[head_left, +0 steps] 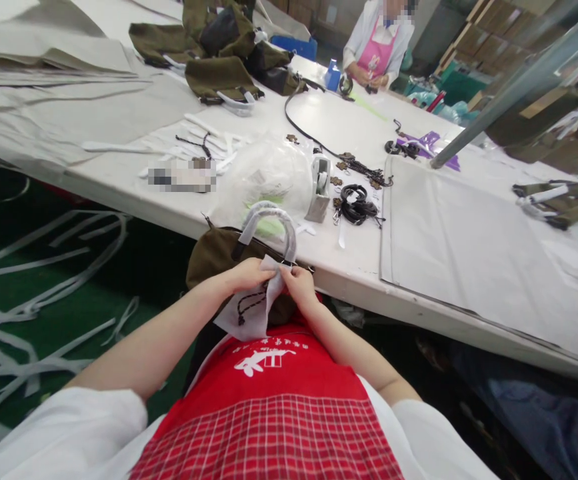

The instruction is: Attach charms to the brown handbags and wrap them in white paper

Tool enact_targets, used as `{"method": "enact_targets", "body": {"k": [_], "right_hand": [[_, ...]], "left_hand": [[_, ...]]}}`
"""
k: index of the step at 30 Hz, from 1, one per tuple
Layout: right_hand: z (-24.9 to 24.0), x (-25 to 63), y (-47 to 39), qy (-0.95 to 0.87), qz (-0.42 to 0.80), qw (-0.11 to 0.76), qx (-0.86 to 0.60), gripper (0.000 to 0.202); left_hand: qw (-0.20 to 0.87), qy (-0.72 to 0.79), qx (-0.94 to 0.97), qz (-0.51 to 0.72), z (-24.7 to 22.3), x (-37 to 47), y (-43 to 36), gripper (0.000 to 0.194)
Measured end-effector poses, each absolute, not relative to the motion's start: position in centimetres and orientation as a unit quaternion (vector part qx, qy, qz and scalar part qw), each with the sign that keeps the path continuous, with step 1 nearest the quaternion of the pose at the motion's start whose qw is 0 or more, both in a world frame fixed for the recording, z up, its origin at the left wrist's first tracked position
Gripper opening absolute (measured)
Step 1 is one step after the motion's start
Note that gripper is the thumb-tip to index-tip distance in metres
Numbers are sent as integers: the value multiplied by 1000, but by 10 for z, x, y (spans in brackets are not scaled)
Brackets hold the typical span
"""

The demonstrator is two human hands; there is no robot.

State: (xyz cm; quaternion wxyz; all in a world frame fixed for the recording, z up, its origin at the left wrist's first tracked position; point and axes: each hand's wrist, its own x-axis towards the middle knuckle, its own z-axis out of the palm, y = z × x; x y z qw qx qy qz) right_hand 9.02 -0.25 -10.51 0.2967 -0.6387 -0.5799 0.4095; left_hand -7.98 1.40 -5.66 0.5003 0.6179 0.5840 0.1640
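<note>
An olive-green bag [213, 257] rests against the table's front edge, close to my body. Its curved handle [271, 210] stands up, covered in pale wrapping. My left hand [251, 273] pinches the top of a thin white sheet [249, 313] at the base of the handle. Close beside it, my right hand [297, 283] has its fingers closed at the sheet's upper corner, near a small metal ring on the bag. A dark braided cord [249, 303] with a loose end lies over the sheet. My fingertips partly hide what they grip.
On the table [349, 267] lie a clear plastic bag [269, 173], a tape dispenser [320, 187] and coiled black straps [356, 205]. More olive bags [223, 77] are piled at the back left. A metal pole [513, 87] rises at right. Across the table stands a person [381, 47] in a pink apron.
</note>
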Motion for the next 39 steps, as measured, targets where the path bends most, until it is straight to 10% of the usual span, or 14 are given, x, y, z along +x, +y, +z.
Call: {"method": "enact_targets", "body": {"k": [9,29,39], "right_hand": [[-111,80,-8,-548,363,336,-675,35],[-114,84,-13,-563,383,380,-626,47],[-112,83,-12,-552,413,400,-605,45]], "left_hand": [[364,648,637,205,-54,-61,9,26],[504,614,508,333,-69,-47,-8,55],[584,617,419,321,-62,-72,-4,27]]}}
